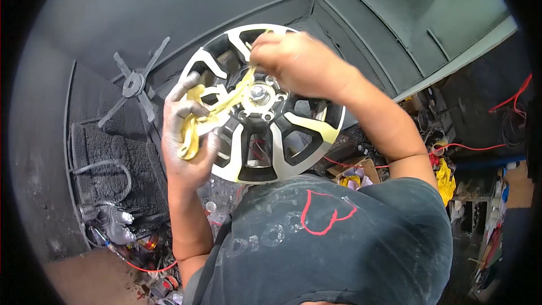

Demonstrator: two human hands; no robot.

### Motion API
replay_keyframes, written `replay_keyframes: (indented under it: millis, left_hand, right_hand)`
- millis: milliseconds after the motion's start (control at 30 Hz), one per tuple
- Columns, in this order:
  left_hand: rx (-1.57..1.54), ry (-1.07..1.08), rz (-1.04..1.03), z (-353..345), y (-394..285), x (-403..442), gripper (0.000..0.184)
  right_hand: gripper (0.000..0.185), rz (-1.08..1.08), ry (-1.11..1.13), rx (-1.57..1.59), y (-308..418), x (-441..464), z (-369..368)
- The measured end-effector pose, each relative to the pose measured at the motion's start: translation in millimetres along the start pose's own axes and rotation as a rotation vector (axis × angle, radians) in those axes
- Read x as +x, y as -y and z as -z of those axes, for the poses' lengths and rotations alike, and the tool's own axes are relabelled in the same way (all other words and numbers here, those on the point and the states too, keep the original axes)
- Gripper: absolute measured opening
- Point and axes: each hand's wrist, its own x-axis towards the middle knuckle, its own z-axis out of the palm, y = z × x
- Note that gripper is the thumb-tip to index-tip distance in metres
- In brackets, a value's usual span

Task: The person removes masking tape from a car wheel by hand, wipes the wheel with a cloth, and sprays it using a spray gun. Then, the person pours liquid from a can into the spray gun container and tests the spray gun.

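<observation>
Wheel: a wheel rim [277,146] with black and pale spokes is seen in front of the chest, its face turned up toward the head; a yellow tint is seen on one spoke at the lower right.
Yellow strip: a long crumpled yellow strip [227,107] is stretched over the left part of the wheel, from one hand to near the other; its material cannot be told.
Left hand: the strip is held in the half-curled fingers of the left hand [175,134], which are covered with silvery dust.
Right hand: the right hand [300,63] is placed above the upper part of the wheel, its fingers bent inward and blurred; whether the strip is gripped there cannot be told.
Hub: the round hub [259,95] is left uncovered between the hands.
Left side: a four-armed metal piece [134,84] is seen near the dark wall [101,34].
Clothing: a dark shirt [339,260] is worn, marked with a red heart outline.
Right side: a cardboard box [370,168] and a yellow cloth [445,183] are seen.
</observation>
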Motion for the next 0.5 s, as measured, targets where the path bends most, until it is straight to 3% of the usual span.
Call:
replay_keyframes:
  millis: [167,233,300,367,500]
  left_hand:
    - [-0.078,0.180,0.119,-4.8,4.3,-10.2,0.037]
    - [-0.096,0.180,0.225,-3.8,2.2,-18.9,0.039]
    - [0.095,0.250,0.280,1.8,4.5,-24.4,0.041]
    - [0.273,0.256,0.102,1.9,17.8,-32.0,0.042]
    - [0.055,-0.011,0.094,-18.4,17.6,-31.0,0.037]
  right_hand:
    - [0.024,0.115,0.004,0.152,56.9,-7.4,-37.1]
    - [0.023,0.167,-0.133,0.168,63.9,-12.8,-43.1]
    - [0.025,0.144,-0.141,0.195,69.0,-17.8,-39.1]
    - [0.023,0.235,-0.160,0.372,81.4,-20.1,-27.4]
    - [0.012,0.600,0.044,0.673,138.6,-36.7,-25.7]
